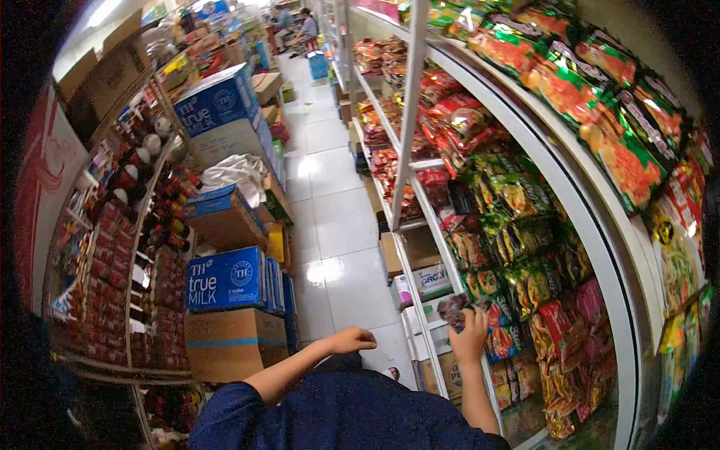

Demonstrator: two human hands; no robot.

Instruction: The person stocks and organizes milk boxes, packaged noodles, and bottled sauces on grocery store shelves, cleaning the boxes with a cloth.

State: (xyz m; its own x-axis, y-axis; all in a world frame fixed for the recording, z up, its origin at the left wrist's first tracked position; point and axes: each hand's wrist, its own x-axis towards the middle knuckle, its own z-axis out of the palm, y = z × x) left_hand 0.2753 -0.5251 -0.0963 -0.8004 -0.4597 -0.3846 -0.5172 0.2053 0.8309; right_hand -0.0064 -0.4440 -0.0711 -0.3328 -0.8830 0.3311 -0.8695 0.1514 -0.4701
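right hand (469, 335) is raised to the lower shelf (431, 225) of snack goods, fingers curled closed around the upper edge of a dark snack packet (459, 309). the packet sits just above and behind the fingertips, touching them, at the shelf's front edge. red and green packets (525, 285) lie just beyond the fingers to the right, packed tight in rows.

left hand (351, 341) hangs free over the aisle floor (330, 225), fingers loosely folded, holding nothing; whether the fist is fully closed cannot be told. a true milk carton (225, 280) stands well apart to its left, on a plain cardboard box (234, 341).

judgement: the packet is thin and crinkly and is held by its edge only. a fuller pinch lower on the bag would steady it. it should be kept upright and square to its row, and neighbouring packets should not be dragged out of line.
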